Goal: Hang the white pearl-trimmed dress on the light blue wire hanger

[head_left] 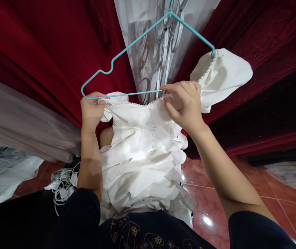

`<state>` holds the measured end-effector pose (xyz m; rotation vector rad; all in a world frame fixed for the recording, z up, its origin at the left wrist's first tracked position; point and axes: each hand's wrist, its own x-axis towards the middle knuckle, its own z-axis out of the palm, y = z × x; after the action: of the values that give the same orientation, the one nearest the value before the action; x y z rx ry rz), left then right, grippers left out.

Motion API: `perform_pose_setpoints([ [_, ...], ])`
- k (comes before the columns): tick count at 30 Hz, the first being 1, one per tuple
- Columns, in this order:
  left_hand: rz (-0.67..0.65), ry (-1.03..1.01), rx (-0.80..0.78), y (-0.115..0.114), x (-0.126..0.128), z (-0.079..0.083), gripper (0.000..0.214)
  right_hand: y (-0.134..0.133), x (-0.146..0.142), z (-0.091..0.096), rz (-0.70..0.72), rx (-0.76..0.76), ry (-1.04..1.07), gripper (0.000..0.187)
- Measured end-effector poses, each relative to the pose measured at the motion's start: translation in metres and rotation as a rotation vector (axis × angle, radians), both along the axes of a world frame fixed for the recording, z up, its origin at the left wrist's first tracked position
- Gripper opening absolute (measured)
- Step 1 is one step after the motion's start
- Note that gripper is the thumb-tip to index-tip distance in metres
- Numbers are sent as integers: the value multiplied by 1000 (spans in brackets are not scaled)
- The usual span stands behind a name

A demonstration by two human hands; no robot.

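Note:
A white dress with a pearl-trimmed neckline hangs in front of me and drapes down onto my lap. A turquoise wire hanger is above it; its right end is inside the dress's right puffed sleeve. My left hand is closed on the dress's left shoulder, right at the hanger's left corner. My right hand pinches the neckline fabric against the hanger's bottom wire near the middle.
Dark red curtains hang behind, with a white patterned sheer panel between them. Grey fabric lies at the left. White cables sit on the glossy red tile floor.

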<state>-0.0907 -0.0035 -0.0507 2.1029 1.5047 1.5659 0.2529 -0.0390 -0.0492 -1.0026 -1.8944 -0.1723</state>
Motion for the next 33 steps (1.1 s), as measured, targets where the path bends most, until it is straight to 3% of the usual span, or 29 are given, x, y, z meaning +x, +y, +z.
perform_pose_setpoints([
  [2, -100, 41, 51, -21, 30, -7, 20, 1, 1, 0, -6, -3, 12, 31],
  [5, -313, 144, 397, -46, 80, -6, 26, 1, 0, 2, -10, 4, 19, 32],
  [7, -222, 184, 511, -52, 103, 3, 25, 0, -1, 2, -10, -3, 30, 31],
  [9, -58, 199, 449, -51, 113, 16, 26, -3, -2, 3, -11, -14, 31, 31],
  [11, -1, 214, 312, -47, 115, 25, 27, -7, 0, 5, -7, -2, 15, 31],
  [15, -80, 250, 203, -42, 113, 28, 29, -11, 13, 14, 26, 137, 86, 30],
  [18, -75, 237, 214, -41, 116, 24, 31, -1, 35, 24, -127, 354, 204, 41],
  [20, -74, 229, 210, -41, 118, 23, 31, 11, 53, 33, -208, 404, 209, 48],
  [27, -77, 194, 226, -37, 115, 23, 35, 42, 81, 73, -381, 52, 270, 37],
  [33, -54, 226, 243, -34, 104, 26, 36, 54, 98, 79, -526, 16, 348, 25],
])
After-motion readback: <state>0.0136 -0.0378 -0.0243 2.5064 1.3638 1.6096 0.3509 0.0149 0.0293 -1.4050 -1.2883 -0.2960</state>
